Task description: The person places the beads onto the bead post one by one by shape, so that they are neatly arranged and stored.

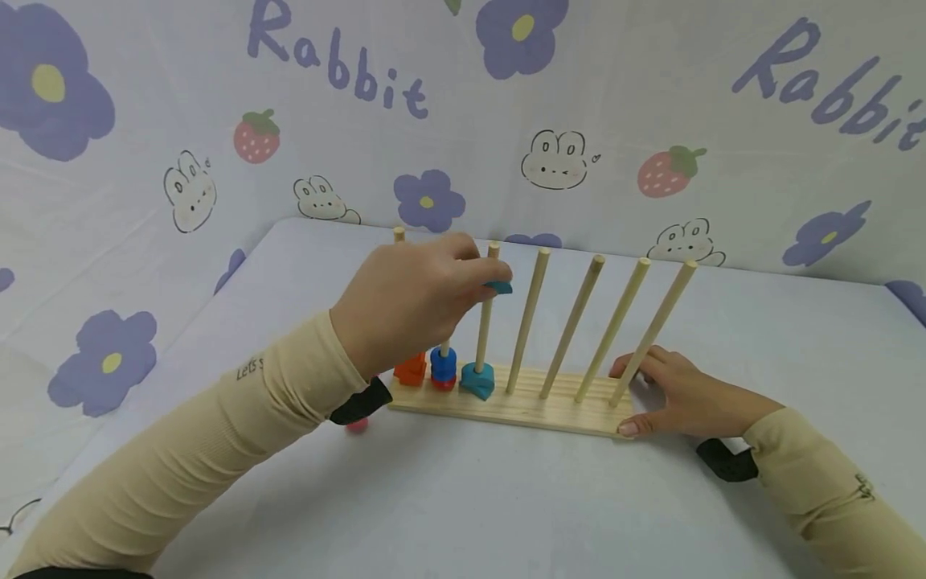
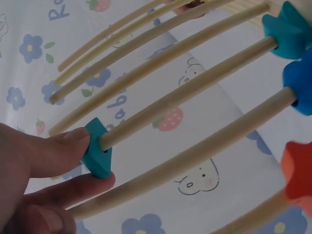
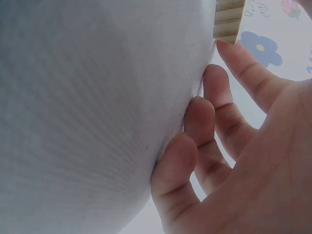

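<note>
My left hand point(image 1: 415, 293) pinches a small angular teal block point(image 2: 99, 148) between thumb and finger. The block is at the upper end of a wooden peg point(image 2: 190, 92), which passes into its hole. Low on the same peg sit teal pieces point(image 1: 477, 381). My right hand point(image 1: 676, 394) holds the right end of the wooden base point(image 1: 499, 408), thumb at the front corner and fingers at the back. In the right wrist view its index fingertip touches the base's end, while the other fingertips rest on the white cloth.
Orange-red pieces point(image 1: 410, 370) and stacked blue and red pieces point(image 1: 444, 368) sit on the pegs to the left. Several bare pegs point(image 1: 571, 326) rise to the right. A small pink-red piece point(image 1: 357, 425) lies on the cloth by the left wrist. Behind hangs a rabbit-printed cloth point(image 1: 463, 121).
</note>
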Tool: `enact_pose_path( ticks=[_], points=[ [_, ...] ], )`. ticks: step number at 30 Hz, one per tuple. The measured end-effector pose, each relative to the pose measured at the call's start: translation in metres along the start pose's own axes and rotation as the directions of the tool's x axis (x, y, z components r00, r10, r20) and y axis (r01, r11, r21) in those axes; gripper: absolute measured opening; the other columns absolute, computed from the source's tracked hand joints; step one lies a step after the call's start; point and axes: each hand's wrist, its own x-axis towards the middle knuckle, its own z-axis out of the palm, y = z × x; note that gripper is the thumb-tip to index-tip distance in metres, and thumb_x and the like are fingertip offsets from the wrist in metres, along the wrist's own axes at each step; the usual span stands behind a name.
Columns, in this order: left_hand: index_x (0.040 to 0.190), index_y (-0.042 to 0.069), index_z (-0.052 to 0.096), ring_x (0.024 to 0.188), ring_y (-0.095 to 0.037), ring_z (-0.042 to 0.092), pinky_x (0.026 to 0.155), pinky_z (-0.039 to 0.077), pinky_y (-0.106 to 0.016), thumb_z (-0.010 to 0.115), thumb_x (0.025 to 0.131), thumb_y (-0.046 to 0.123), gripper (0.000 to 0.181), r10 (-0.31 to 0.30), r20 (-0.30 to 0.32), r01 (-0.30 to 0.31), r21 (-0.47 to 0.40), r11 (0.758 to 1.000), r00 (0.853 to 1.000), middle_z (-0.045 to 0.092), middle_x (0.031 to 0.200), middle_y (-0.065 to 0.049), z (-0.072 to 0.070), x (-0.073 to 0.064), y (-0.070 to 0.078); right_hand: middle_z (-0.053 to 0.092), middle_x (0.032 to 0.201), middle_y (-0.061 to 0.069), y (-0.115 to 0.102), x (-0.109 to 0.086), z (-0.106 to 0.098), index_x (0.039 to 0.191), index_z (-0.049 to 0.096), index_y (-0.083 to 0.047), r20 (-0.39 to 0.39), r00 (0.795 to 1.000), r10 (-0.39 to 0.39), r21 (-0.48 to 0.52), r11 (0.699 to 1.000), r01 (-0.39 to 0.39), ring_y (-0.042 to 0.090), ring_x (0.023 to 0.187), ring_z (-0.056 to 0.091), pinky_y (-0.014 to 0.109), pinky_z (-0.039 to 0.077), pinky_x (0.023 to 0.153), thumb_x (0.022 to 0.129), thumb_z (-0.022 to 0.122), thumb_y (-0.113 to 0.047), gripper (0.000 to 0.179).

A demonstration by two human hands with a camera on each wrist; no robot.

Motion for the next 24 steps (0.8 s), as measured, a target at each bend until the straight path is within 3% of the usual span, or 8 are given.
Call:
enact_pose_path(
  ticks=[14,20,24],
  points=[
    [0.099,0.02,0.07,0.041,-0.006,0.04,0.039,0.032,-0.018,0.07,0.087,0.016,0.012,-0.015,0.108,0.015,0.005,1.0,0.994,0.061,0.076,0.003,0.04,-0.031,0.002,0.044,0.129,0.013,0.001,0.001,0.0,0.124,0.05,-0.021,0.0,1.0,-0.031,0.0,1.0,0.031,0.035,0.118,0.039,0.055,0.037,0.091,0.073,0.078,-0.048,0.064],
    [0.099,0.019,0.069,0.043,-0.008,0.044,0.041,0.034,-0.018,0.066,0.089,0.012,0.013,-0.029,0.182,0.035,-0.03,0.999,0.983,0.062,0.077,0.002,0.057,-0.042,0.002,0.045,0.127,0.013,0.001,0.001,0.0,0.122,0.051,-0.02,-0.009,1.0,-0.029,0.004,1.0,0.029,0.034,0.118,0.039,0.055,0.036,0.092,0.073,0.079,-0.048,0.063],
    [0.097,0.022,0.068,0.041,-0.008,0.038,0.039,0.032,-0.019,0.066,0.089,0.014,0.011,-0.048,0.22,0.048,0.005,0.999,0.974,0.06,0.074,0.004,0.067,-0.048,0.004,0.045,0.127,0.012,0.001,0.0,0.001,0.122,0.051,-0.021,-0.015,0.999,-0.035,0.007,0.999,0.035,0.034,0.118,0.039,0.055,0.036,0.093,0.073,0.079,-0.047,0.062]
  ],
)
